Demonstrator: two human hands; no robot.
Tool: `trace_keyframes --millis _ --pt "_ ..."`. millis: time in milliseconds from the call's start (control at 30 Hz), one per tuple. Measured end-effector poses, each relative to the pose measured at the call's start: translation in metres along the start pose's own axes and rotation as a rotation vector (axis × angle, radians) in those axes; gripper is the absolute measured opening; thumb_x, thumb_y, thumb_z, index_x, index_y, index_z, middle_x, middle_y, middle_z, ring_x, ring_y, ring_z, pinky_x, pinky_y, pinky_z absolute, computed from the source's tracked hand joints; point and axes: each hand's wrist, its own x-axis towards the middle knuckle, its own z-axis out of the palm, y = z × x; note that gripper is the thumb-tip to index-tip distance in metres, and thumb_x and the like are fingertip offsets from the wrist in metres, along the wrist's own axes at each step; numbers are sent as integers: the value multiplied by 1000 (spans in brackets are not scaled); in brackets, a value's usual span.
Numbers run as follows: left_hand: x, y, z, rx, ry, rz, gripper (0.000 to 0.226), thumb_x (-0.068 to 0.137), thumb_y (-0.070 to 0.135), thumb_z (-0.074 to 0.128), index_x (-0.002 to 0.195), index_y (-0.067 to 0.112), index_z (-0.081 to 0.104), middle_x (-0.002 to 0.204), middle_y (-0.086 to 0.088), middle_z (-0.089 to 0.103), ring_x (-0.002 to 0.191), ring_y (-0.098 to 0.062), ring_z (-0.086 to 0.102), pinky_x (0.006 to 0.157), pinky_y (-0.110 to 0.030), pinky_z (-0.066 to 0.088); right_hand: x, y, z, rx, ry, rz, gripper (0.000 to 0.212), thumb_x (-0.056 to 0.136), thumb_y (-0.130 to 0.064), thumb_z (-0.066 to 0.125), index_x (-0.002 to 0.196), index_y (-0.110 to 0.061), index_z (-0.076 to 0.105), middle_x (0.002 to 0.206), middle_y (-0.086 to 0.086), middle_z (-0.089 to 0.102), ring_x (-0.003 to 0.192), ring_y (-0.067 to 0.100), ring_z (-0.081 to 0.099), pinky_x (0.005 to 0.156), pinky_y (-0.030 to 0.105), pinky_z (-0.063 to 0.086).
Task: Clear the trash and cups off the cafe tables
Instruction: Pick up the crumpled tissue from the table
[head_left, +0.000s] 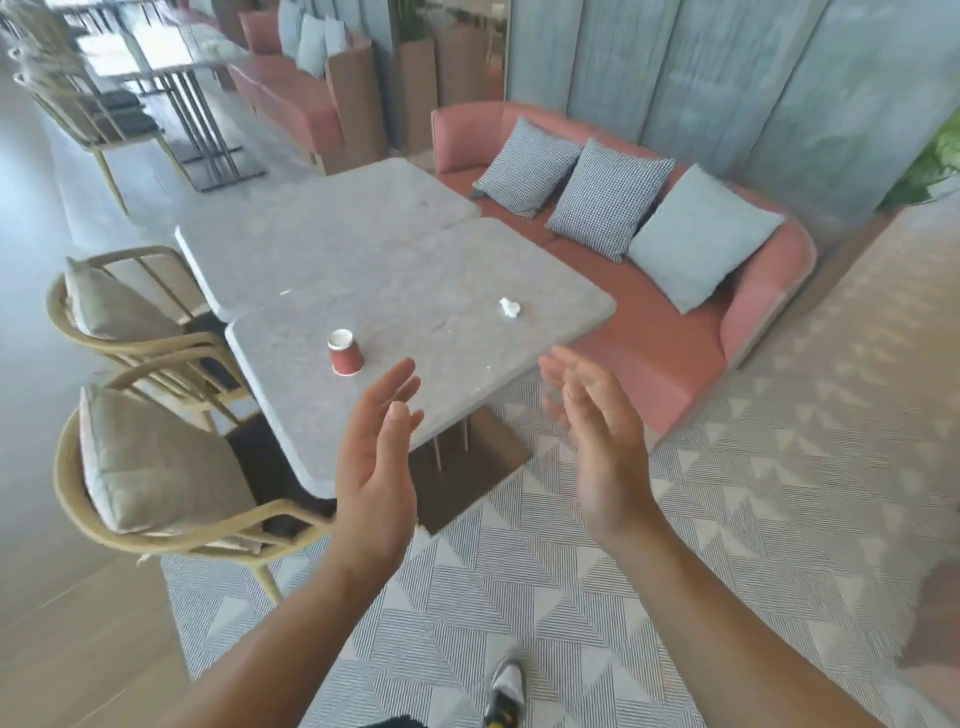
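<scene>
Pink sofa (649, 332) w/ three cushions (608, 197); two wicker chairs (156, 467) opp.; patterned rug (779, 493) underfoot.

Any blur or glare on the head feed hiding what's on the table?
Head view: even daylight, no glare on the table; the red cup and crumpled tissue read clearly. Head view: the right hand is motion-smeared, the left hand sharper. Head view: wide-angle bending at the edges; upper-left background washed out, soft.

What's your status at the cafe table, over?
Left hand and right hand open, empty. Red cup and crumpled tissue on table, untouched. Nothing between hands and cup.
</scene>
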Motion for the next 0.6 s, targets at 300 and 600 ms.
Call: trace_keyframes --millis 300,600 --pt "94 -33 81 -49 -17 -22 47 104 45 44 141 23 60 142 14 64 137 -14 59 112 -47 51 108 31 -45 -30 11 43 58 89 -83 55 133 -47 65 140 -16 67 137 7 58 118 51 45" --pt "208 -88 145 -75 -76 -53 54 101 51 42 143 22 58 145 13 62 138 -12 57 113 -43 50 231 72 -63 -29 36 65 54 89 -80 58 130 -46 67 139 -15 67 137 7 58 118 42 44"
